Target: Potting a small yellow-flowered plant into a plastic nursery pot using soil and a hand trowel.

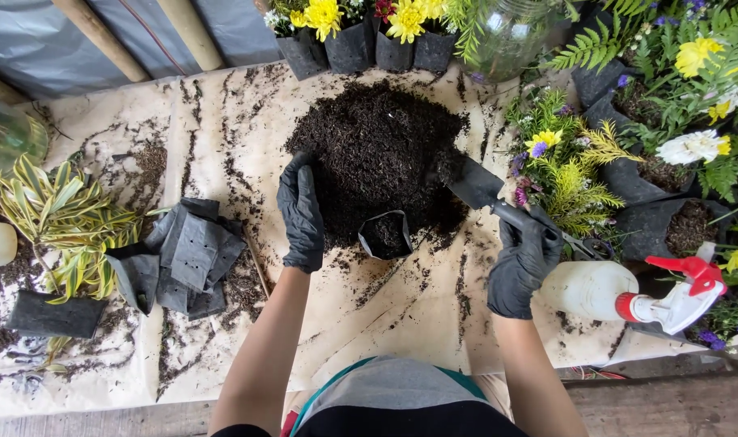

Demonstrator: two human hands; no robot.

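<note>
1. The soil heap is dark, crumbly and coarse, a rounded mound on the counter, which is covered with a pale, creased sheet streaked with soil.
2. The left hand, in a black glove that looks thin and smooth, lies at the left edge of the soil heap; its fingers curl half closed against the soil and hold nothing that I can see.
3. The right hand, in the same kind of glove, is closed around the dark handle of a trowel. The flat, dark blade points into the right edge of the soil heap.
4. A small black plastic grow bag stands open at the near foot of the soil heap, between both hands and touching neither. It is soft and has soil inside.
5. A stack of empty black grow bags, flat and perforated, lies left of the soil heap, beside a striped green-yellow plant.
6. A white spray bottle with a red trigger lies right of the soil heap, just beside the right hand.
7. Potted yellow flowers stand behind the soil heap.
</note>
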